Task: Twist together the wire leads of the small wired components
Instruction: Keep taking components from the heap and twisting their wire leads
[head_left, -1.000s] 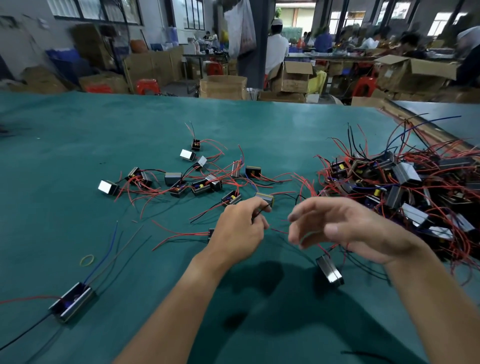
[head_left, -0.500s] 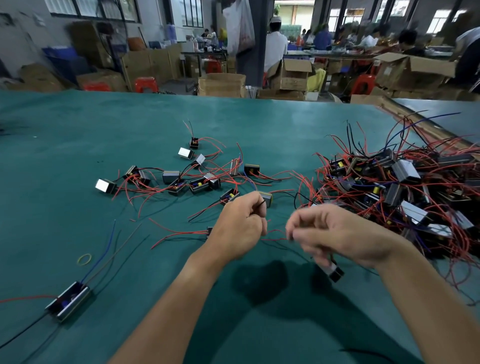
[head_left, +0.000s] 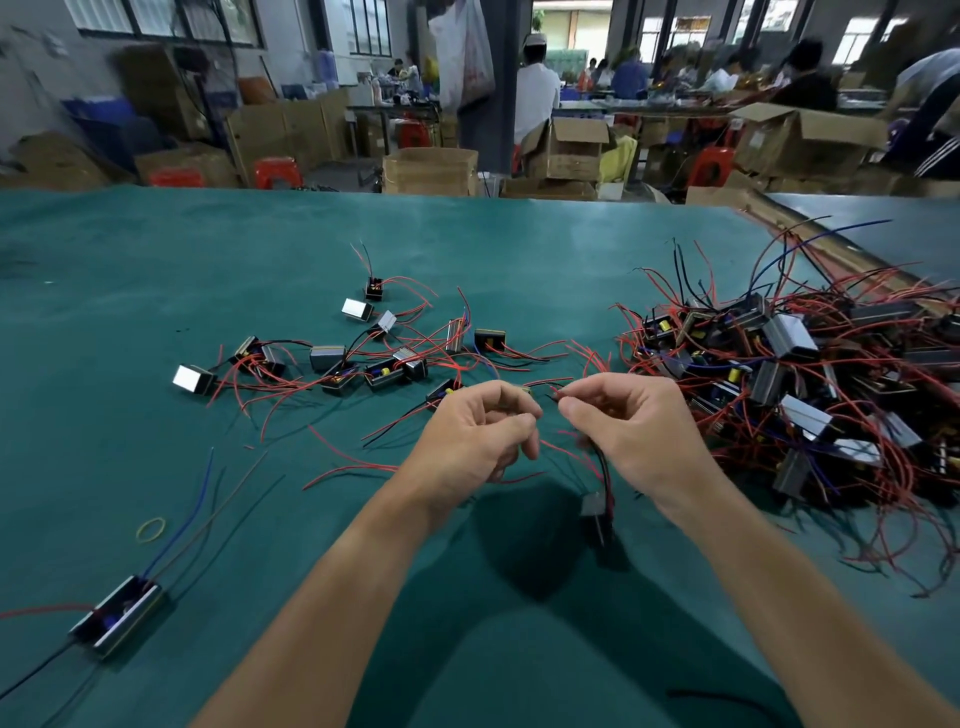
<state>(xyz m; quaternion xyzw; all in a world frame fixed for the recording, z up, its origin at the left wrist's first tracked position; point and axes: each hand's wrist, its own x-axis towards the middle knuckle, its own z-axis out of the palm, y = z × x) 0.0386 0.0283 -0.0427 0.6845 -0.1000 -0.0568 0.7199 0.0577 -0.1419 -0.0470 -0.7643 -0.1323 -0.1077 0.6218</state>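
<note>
A small metal-cased component (head_left: 596, 514) hangs by its red and black wire leads (head_left: 602, 465) just above the green table. My right hand (head_left: 636, 431) pinches those leads between thumb and forefinger near their tips. Close to its left, my left hand (head_left: 475, 436) has its fingers curled and pinches thin lead ends at its fingertips. The two sets of fingertips nearly meet over the table's middle. The exact wire ends between the fingers are partly hidden.
A big tangled pile of components with red, black and blue leads (head_left: 810, 374) fills the right side. Several loose components (head_left: 363, 358) lie scattered beyond my hands. A longer module (head_left: 117, 616) and a yellow rubber band (head_left: 151, 529) lie at left. Cardboard boxes and people stand beyond the table's far edge.
My right hand rose and moved left to meet my left hand, lifting the component off the table so it dangles. My left hand's fingers stayed curled on the wire ends.
</note>
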